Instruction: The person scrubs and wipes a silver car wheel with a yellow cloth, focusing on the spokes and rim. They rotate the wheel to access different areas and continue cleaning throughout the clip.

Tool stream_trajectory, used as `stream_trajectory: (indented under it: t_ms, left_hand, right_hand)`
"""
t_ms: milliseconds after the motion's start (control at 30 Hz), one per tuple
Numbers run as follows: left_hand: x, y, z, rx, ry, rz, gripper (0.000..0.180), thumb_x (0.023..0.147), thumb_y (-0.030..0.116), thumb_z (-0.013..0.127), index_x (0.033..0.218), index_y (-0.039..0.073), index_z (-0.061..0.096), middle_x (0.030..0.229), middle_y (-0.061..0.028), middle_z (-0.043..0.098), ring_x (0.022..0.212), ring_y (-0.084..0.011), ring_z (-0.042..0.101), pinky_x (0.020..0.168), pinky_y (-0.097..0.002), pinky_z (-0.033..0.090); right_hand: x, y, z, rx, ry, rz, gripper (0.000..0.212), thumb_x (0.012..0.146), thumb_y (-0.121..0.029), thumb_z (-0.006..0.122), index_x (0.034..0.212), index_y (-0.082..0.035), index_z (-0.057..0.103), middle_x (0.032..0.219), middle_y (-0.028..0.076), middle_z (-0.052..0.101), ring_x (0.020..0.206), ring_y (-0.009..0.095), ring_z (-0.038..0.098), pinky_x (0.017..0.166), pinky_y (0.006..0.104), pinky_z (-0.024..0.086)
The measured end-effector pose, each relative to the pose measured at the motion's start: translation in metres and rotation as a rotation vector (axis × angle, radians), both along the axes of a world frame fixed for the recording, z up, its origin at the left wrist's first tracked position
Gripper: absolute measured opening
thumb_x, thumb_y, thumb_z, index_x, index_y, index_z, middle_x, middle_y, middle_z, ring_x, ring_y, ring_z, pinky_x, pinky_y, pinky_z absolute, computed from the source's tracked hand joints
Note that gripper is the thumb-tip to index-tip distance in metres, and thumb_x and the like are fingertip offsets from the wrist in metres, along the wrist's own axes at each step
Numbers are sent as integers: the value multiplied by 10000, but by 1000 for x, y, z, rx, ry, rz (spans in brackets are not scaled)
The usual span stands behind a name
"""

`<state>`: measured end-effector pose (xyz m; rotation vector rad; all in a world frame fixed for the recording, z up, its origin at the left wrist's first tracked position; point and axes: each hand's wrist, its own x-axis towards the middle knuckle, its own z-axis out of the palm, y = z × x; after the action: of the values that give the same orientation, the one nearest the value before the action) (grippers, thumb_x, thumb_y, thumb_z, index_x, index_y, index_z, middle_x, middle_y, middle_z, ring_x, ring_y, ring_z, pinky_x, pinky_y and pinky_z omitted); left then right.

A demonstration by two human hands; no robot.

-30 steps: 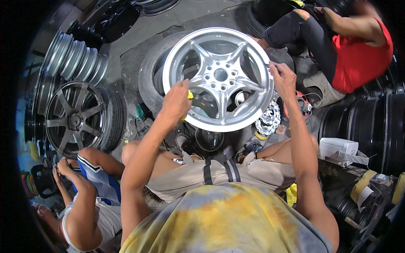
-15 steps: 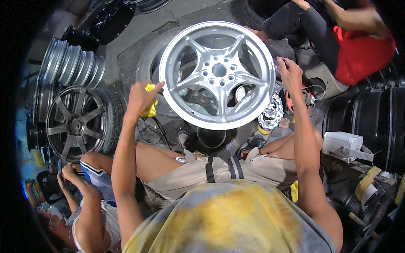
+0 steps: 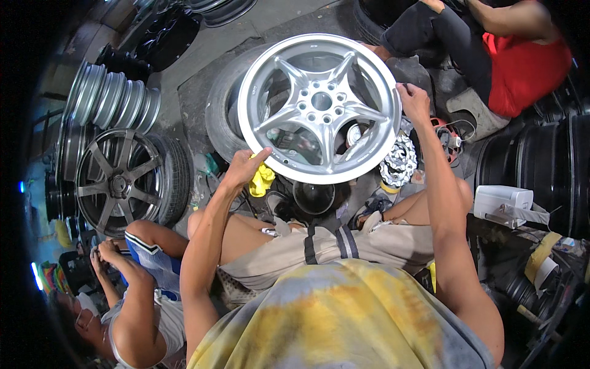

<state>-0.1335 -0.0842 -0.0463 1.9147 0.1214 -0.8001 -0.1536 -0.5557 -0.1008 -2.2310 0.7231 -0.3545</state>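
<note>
A silver alloy wheel rim, with star-shaped spokes and a ring of bolt holes, lies face up in front of me. My left hand is at its near-left edge, thumb on the lip and a bunched yellow cloth under the fingers. On the opposite side, my right hand closes over the right edge of the rim, its fingertips partly hidden. Beneath the rim, a tire shows at the left, and a dark round container stands below its near edge.
To the left, a dark spoked wheel leans by a tire, with stacked silver rims behind. A person in red sits at far right; another sits at lower left. Black rims and a white box stand right.
My left hand has slid along the edge toward me, bringing the yellow cloth with it. My right hand has closed from spread fingers onto the right edge.
</note>
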Motion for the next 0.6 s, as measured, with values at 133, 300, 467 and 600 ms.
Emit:
stream_trajectory:
  t_ms: [133,300,467,600]
  left_hand:
    - [1,0,-11,31,-90,5,391,982,286,730,1022,-104,740,903,-97,749,765,-126,670,656,-297,525]
    - [23,-14,4,262,-251,-14,320,955,234,742,947,-86,738,827,-82,735,714,-123,647,606,-322,508]
    - [135,30,-32,583,-690,78,534,840,463,785,1074,-17,769,970,-239,765,915,-351,757,812,-488,555]
    - [173,-21,4,634,-798,12,607,820,598,762,994,16,772,951,-247,750,944,-418,730,829,-521,547]
  right_hand:
    - [5,-3,-14,36,-7,-12,700,863,-451,787,1256,114,661,1102,285,739,1014,375,730,939,449,524]
    - [-14,-16,-27,360,35,5,744,861,-340,833,1356,151,575,1038,223,749,777,264,724,747,378,587]
    - [-90,73,-20,839,2,6,284,925,-216,778,1017,42,705,751,82,708,585,123,627,568,268,514]
    - [-144,160,-12,1125,-69,-175,298,953,-203,757,1072,52,659,859,105,727,703,158,691,682,275,589]
